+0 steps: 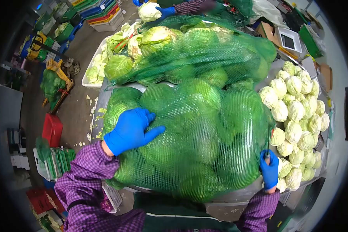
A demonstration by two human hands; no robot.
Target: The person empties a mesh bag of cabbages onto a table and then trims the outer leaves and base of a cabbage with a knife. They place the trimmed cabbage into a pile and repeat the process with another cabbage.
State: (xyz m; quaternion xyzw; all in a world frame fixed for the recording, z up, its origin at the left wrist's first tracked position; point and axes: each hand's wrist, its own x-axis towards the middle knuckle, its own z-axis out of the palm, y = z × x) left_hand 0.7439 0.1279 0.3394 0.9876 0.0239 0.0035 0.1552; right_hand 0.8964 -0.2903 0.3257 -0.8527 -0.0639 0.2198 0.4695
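Left fingers wide on sack; right fingers around knife, seemingly fore-and-aft, tip away.

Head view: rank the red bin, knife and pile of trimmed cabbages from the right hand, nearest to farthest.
1. Knife: held in the right hand.
2. Pile of trimmed cabbages: just beyond that hand, on the table's right side.
3. Red bin: on the floor to the left, across the table.
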